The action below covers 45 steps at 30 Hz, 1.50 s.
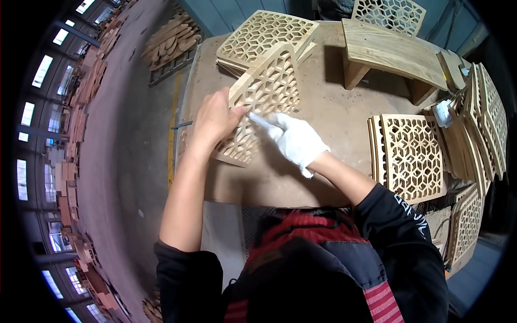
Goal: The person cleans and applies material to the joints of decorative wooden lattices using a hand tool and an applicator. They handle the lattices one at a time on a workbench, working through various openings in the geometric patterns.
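A pale wooden lattice panel (258, 73) with a cut-out star-like pattern is held up on edge, tilted, over the near left part of the worktable. My bare left hand (215, 117) is closed on the panel's left border, thumb toward the lattice. In a white glove, my right hand (295, 139) is closed, its fingertips against or very close to the lattice beside my left thumb. Something pale and narrow seems to stick out from the gloved fingers, but whether it is a tool or a glove finger is unclear.
Behind the held panel lies a stack of lattice panels (269, 31). A low wooden bench (393, 51) stands at the far right of the brown worktable (323, 188). More lattice panels (412, 156) are stacked on the right. Wooden pieces (171, 40) fill a rack beyond the table's left edge.
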Available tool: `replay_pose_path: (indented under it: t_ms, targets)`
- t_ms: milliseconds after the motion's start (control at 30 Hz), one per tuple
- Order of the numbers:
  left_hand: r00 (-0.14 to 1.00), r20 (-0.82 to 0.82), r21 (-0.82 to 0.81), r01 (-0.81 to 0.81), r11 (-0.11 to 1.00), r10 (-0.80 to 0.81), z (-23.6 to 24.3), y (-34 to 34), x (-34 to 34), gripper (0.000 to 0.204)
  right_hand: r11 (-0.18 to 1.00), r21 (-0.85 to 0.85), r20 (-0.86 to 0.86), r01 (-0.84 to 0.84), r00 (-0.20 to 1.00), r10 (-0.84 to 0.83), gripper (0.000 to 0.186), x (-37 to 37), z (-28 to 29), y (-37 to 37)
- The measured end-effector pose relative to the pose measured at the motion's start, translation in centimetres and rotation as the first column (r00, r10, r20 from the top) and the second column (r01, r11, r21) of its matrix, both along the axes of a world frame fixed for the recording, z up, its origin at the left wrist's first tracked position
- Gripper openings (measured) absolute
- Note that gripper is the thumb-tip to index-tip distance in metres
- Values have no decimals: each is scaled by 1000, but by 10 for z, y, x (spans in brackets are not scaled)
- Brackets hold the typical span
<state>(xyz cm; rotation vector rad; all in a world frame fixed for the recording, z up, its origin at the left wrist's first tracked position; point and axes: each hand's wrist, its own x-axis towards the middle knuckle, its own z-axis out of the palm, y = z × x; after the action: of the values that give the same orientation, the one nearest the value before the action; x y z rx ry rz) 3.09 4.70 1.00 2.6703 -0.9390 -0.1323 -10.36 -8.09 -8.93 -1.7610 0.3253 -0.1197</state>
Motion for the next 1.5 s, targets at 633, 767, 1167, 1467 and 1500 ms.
replay_pose_path:
  t_ms: [633,767,1167,1467,1500]
  targets:
    - [999,7,8,-47,999,47,0,5,-11,38,827,-543,-128,-147,988,91,32,25,30,23]
    - [996,-73,23,-44,999,46,4,1,-11,41,828,-543,-152,-140,986,67,31,22,27,24]
    - [1000,-6,14,-12,1000,12,-1,-2,-6,39,777,-600,-263,-192,964,35,31,35,42,21]
    - [999,34,-21,19,1000,-18,-6,7,-5,34,747,-620,-238,-239,965,110,33,28,35,25]
    - [999,28,-19,36,999,-36,-8,1,-7,34,753,-617,-244,-229,965,94,33,38,29,23]
